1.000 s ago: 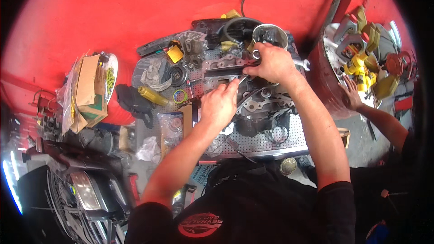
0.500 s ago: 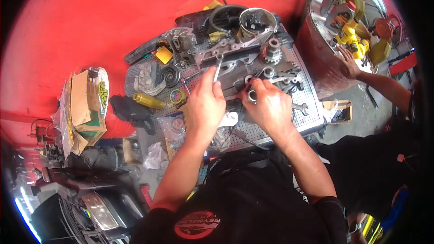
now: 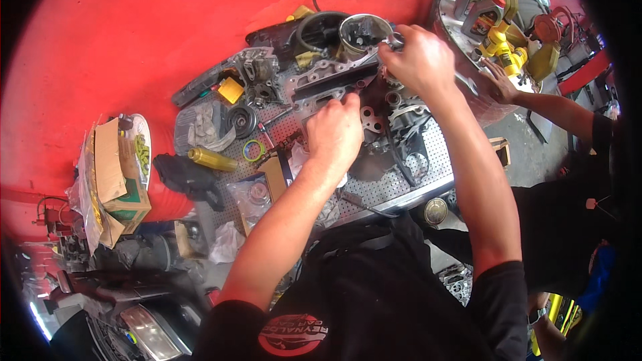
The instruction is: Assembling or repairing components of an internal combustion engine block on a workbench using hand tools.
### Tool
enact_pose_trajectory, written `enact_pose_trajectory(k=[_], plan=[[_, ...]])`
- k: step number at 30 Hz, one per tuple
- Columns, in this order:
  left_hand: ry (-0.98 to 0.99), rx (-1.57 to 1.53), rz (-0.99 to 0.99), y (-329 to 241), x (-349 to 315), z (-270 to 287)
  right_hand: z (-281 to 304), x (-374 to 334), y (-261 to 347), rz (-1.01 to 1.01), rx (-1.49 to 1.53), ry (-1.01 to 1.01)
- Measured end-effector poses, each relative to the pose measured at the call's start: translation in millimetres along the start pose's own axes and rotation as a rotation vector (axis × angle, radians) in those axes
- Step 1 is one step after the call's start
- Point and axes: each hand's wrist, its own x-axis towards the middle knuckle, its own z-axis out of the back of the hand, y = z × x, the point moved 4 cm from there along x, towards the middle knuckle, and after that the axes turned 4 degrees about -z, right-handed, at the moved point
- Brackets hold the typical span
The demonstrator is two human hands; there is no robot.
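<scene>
My left hand (image 3: 336,131) is closed over the metal engine parts at the middle of the bench, its fingertips near the lower edge of a long aluminium casting (image 3: 328,80). What it grips, if anything, is hidden behind the fingers. Raised at the back right, my right hand (image 3: 422,61) is closed around a wrench. Only the wrench's metal end (image 3: 396,41) shows beyond the fingers, beside a round metal can (image 3: 364,32) of dark parts. Just below that hand stands a partly covered gear shaft (image 3: 391,80). A flat plate with round holes (image 3: 372,120) lies right of my left hand.
The perforated metal bench (image 3: 374,204) also carries a pulley (image 3: 241,122), a yellow bottle (image 3: 212,159) and a green ring (image 3: 254,150). At right, a co-worker's hand (image 3: 500,82) rests on a drum (image 3: 461,70) holding oil bottles. A cardboard box (image 3: 114,160) stands left.
My right hand has lifted the wrench up and away toward the back. My left hand has shifted right and slightly down; the wrench it held no longer shows. The view has turned slightly.
</scene>
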Motion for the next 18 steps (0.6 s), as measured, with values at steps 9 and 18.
enact_pose_trajectory(k=[9, 18], plan=[[-0.131, 0.023, -0.166, 27.5, 3.6, 0.3, -53.3, 12.1, -15.0, 0.098, -0.051, 0.213], [-0.193, -0.072, -0.36, 39.2, 11.5, 8.3, -60.9, 17.2, -29.1, 0.179, 0.015, 0.307]])
